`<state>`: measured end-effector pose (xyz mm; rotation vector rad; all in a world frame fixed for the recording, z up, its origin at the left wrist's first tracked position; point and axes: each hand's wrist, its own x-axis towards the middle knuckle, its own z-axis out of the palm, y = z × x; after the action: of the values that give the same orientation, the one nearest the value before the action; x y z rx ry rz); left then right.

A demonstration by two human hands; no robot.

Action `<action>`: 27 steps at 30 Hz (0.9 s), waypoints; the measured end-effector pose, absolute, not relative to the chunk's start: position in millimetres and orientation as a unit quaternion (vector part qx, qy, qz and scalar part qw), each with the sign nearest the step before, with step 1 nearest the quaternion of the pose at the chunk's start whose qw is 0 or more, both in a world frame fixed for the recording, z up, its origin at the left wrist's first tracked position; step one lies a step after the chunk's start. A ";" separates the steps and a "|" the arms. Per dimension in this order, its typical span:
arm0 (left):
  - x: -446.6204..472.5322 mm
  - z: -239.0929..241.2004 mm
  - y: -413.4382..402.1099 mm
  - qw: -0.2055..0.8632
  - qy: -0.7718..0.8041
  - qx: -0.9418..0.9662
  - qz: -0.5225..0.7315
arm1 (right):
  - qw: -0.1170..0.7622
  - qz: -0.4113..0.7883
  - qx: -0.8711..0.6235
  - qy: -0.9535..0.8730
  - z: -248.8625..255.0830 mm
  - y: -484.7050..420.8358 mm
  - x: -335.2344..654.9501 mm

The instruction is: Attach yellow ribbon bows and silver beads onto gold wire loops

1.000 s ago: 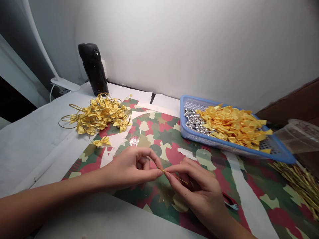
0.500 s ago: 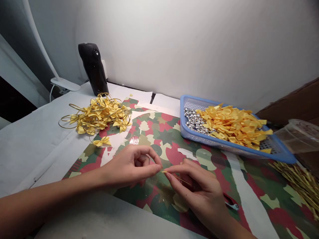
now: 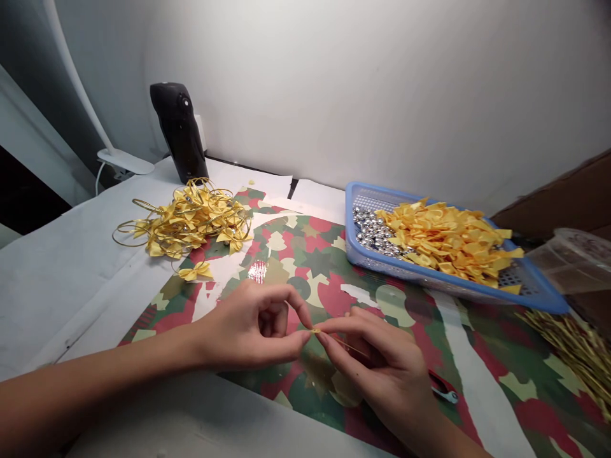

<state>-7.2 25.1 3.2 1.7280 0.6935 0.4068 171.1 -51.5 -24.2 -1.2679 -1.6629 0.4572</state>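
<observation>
My right hand (image 3: 377, 353) pinches a thin gold wire (image 3: 353, 348) between thumb and forefinger, with the wire's tail running back under the fingers. At its near tip is a small yellow bit (image 3: 316, 330), too tiny to make out fully. My left hand (image 3: 255, 324) comes in from the left, its thumb and forefinger closed at that same tip, touching it. Its other fingers are curled in. Left of the hands lies a heap of yellow ribbon bows on gold wire loops (image 3: 195, 219), and one bow (image 3: 195, 271) sits apart in front of it.
A blue basket (image 3: 453, 294) holds yellow ribbon bows (image 3: 443, 238) and silver beads (image 3: 375, 232). Gold wires (image 3: 568, 356) lie at the right, beside a clear plastic tub (image 3: 580, 257). Red-handled cutters (image 3: 443, 387) lie beside my right hand. A black bottle (image 3: 180, 133) stands behind.
My left forefinger and thumb have shifted slightly and now close at the wire's tip. The right hand has barely moved and keeps its pinch.
</observation>
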 end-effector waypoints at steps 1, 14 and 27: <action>-7.3 3.2 25.1 0.577 0.294 0.741 0.175 | 0.479 0.186 -0.520 -0.682 -24.2 -51.4 171.0; -8.1 0.4 24.9 0.552 0.289 0.758 0.193 | 0.478 0.196 -0.517 -0.682 -23.3 -51.5 170.5; -7.3 2.1 26.6 0.567 0.299 0.744 0.188 | 0.479 0.213 -0.515 -0.678 -23.2 -52.2 170.1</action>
<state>-7.3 26.6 2.1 1.7483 0.7038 0.4420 170.1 -52.2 -23.2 -1.2562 -1.6558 0.5203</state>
